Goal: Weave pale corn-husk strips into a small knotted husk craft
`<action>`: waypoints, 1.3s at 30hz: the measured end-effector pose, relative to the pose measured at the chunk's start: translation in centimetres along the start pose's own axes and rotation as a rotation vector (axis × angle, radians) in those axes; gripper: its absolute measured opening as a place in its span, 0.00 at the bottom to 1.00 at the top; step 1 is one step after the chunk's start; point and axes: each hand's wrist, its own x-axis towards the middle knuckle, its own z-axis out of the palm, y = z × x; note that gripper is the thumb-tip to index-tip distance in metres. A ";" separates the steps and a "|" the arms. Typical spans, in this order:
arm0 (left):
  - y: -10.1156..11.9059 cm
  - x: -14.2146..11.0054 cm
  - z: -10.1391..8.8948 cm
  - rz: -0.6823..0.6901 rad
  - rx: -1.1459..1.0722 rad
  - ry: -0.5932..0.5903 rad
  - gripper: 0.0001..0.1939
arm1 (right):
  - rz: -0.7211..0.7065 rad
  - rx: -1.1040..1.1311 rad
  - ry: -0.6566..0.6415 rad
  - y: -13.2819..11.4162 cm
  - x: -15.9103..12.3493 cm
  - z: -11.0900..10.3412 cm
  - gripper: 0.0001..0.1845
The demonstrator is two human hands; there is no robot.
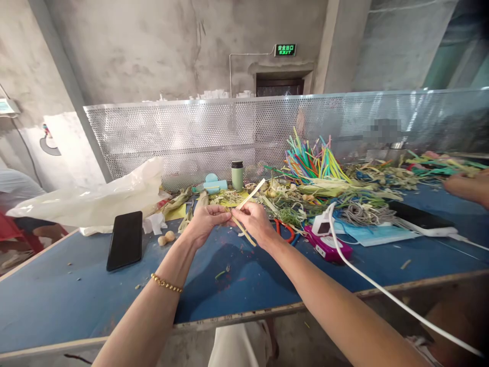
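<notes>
Both my hands meet above the blue table (229, 295), fingers pinched together. A pale flat strip (252, 193), like a strip of dried husk, sticks up from my right hand (255, 223). A narrower yellowish strip (246, 233) hangs below the same fingers. My left hand (208, 223) pinches the other end at the fingertips, where the join is partly hidden. Behind the hands lie loose husks and green fibres (288, 209). Red-handled scissors (292, 234) rest just right of my right hand. Two small round beige balls (166, 238) sit left of my left wrist.
A black phone (125, 240) lies left. At right are a magenta power strip (340, 251), a trailing white cable (367, 279), a blue face mask (382, 234) and another person's hand (468, 187). Behind stand a green bottle (237, 178), colourful stems (311, 160) and a perforated metal screen (183, 132).
</notes>
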 end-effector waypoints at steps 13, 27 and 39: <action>0.0 0.0 0.1 0.010 0.051 0.018 0.17 | -0.047 -0.035 0.048 0.3 0.2 0.1 0.12; -0.3 -0.1 0.8 -0.017 -0.123 0.074 0.20 | -0.118 -0.065 0.076 0.1 0.0 0.0 0.13; -0.3 -0.1 0.9 -0.014 -0.132 0.053 0.19 | -0.144 -0.123 0.086 0.1 0.2 -0.1 0.10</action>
